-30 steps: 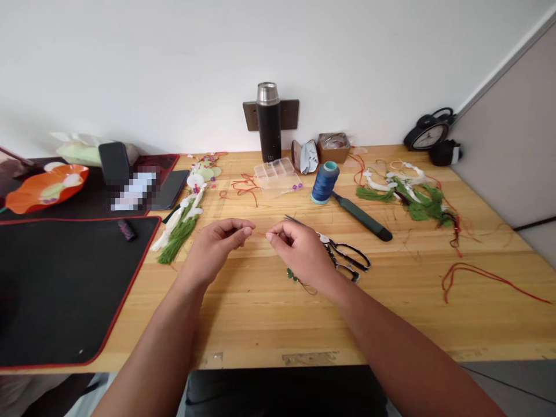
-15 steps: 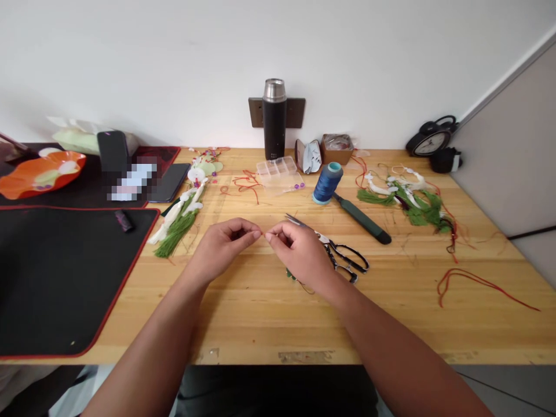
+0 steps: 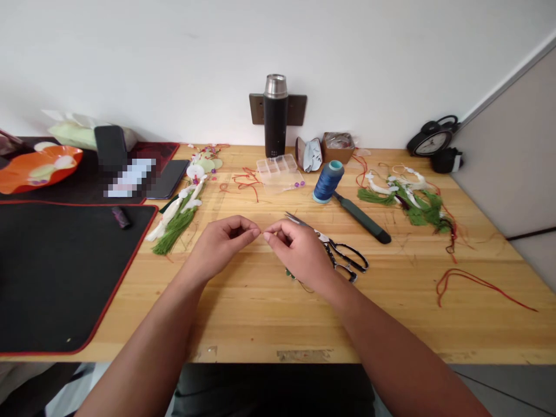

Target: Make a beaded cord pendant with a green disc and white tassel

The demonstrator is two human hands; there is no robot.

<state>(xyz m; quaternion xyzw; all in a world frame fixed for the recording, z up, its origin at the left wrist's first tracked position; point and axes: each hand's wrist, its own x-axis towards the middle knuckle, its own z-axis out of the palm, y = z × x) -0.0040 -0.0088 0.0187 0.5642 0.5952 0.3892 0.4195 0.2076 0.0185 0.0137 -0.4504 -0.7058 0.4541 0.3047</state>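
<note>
My left hand (image 3: 226, 243) and my right hand (image 3: 296, 250) meet fingertip to fingertip above the wooden table (image 3: 243, 324). Each is closed in a pinch of thumb and forefinger; whatever lies between the tips is too small to make out. Scissors (image 3: 345, 255) with black handles lie partly under my right hand, their blades pointing away to the left. Small green beads (image 3: 290, 274) with a thin cord peek out beneath that hand. Beyond it stands a blue thread spool (image 3: 328, 183), touching a dark green-handled tool (image 3: 362, 219).
Green-and-white tassels lie at left (image 3: 176, 223) and right (image 3: 419, 202). A clear compartment box (image 3: 278, 168) sits before a black thermos (image 3: 275, 124). Red cord (image 3: 482, 281) lies at right, a black mat (image 3: 65, 272) at left. An alarm clock (image 3: 432, 142) stands at the back right.
The two hands hold nearly the same pinch, with fingertips still close together. The view has shifted slightly; nothing on the table has visibly moved.
</note>
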